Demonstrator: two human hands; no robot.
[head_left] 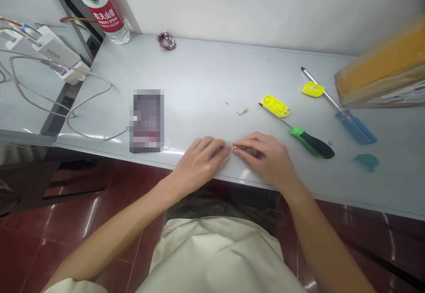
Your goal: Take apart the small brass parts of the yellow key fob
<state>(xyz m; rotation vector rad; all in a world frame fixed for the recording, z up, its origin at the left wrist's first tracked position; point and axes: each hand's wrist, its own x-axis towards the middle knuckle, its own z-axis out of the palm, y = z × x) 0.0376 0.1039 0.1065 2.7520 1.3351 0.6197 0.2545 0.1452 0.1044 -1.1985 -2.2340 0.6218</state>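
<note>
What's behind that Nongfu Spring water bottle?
A pale wall shows to the right of the water bottle, and a metal post to its left. Colored wires reach its left edge; whether they continue behind is hidden, as is anything directly behind the label.

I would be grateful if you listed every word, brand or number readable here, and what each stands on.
"农夫山泉": red label of the water bottle.
"NONGFU SPRING": same label, beneath; the smaller line below is too blurred.
White power block: lettering, too unclear to read.
Cardboard box: side print, too blurred.
Pixelated rectangle: nothing legible.
</note>
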